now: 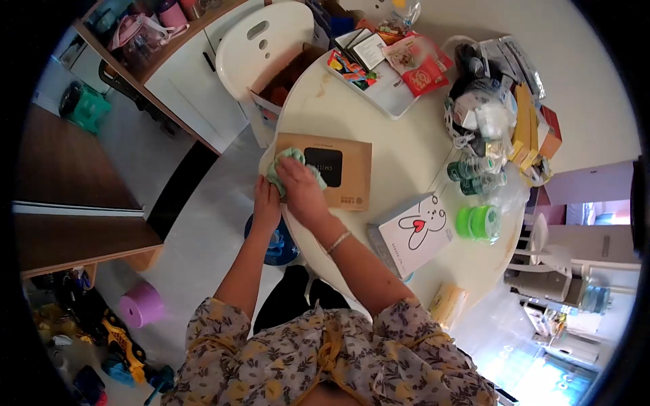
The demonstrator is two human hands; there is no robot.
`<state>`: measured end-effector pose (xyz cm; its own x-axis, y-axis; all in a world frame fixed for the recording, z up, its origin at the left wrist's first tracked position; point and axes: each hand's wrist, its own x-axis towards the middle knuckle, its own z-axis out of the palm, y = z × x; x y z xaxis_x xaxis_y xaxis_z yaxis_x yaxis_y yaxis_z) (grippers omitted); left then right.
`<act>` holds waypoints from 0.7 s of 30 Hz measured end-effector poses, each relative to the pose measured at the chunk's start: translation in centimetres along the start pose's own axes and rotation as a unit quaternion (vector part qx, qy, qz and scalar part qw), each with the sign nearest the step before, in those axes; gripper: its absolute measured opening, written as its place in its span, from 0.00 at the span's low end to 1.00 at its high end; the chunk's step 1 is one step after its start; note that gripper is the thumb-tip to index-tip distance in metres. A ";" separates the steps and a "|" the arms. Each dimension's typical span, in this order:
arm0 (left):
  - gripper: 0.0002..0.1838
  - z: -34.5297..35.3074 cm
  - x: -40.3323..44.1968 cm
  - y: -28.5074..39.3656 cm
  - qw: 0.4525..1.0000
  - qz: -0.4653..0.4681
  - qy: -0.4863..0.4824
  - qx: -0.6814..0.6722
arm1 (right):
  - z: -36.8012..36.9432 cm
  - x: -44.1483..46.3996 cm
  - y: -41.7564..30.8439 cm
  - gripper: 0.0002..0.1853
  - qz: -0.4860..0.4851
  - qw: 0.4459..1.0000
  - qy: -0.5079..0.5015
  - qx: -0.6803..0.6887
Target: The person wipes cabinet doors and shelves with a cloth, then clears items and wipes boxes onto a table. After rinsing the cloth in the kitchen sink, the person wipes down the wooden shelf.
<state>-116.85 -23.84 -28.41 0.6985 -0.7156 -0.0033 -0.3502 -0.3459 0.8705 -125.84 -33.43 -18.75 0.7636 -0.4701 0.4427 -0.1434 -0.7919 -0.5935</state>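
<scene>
A flat brown cardboard box [349, 177] with a black label lies at the left edge of the round table. My right hand [301, 189] presses a crumpled light green cloth [289, 157] onto the left part of its top; the fingers are closed on the cloth. At the box's lower left corner, my left hand [267, 197] holds the side, its fingers straight and close together. The thumb is partly hidden. To the right of my right forearm stands a white box [416, 233] with a line-drawn dog and a red heart.
A white tray [389, 101] of snack packets is at the table's far side. Green-labelled bottles [474, 176], a green-lidded container [478, 222] and piled bags crowd the right. A white chair [261, 47] stands behind the table, and a purple stool [141, 304] is on the floor.
</scene>
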 end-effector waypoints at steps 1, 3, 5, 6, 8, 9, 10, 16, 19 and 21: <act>0.25 -0.2 -0.2 0.5 1.000 -0.003 0.004 -0.007 | -0.9 1.6 1.0 0.24 -0.010 1.000 -0.020 -0.007; 0.25 -1.3 -0.5 3.5 0.999 -0.027 -0.016 0.020 | -2.1 4.5 2.5 0.22 -0.039 0.998 -0.007 -0.053; 0.25 -1.3 -0.9 4.5 1.000 -0.016 0.004 0.022 | -2.0 5.7 5.6 0.20 -0.030 0.995 -0.014 -0.092; 0.25 -1.2 -0.9 4.7 0.999 -0.004 0.021 0.031 | -2.4 6.0 6.7 0.19 -0.016 0.992 -0.017 -0.128; 0.25 -0.3 -1.2 5.3 0.998 -0.021 0.053 0.027 | -4.7 5.3 8.6 0.21 0.067 0.978 -0.065 -0.189; 0.24 0.1 -1.4 5.4 0.995 -0.038 0.086 0.026 | -5.9 4.3 9.5 0.20 0.077 0.974 -0.028 -0.209; 0.24 0.2 -1.4 5.5 0.995 -0.043 0.086 0.020 | -7.0 3.3 10.2 0.19 0.086 0.970 0.008 -0.229; 0.23 0.2 -1.5 5.5 0.990 -0.026 0.134 0.047 | -8.3 -1.8 11.7 0.19 0.272 0.930 0.060 -0.239; 0.23 -0.9 -1.8 6.4 0.988 -0.045 0.113 0.096 | -8.1 -2.5 6.9 0.22 0.175 0.949 0.109 -0.240; 0.23 -1.8 -1.6 7.2 0.992 -0.079 0.058 0.080 | -6.3 -2.7 4.3 0.23 0.090 0.975 0.061 -0.191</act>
<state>-119.38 -24.06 -21.19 0.8167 -0.5729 -0.0694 -0.3184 -0.5476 0.7738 -132.45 -37.99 -18.26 0.6267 -0.6398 0.4448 -0.5108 -0.7684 -0.3855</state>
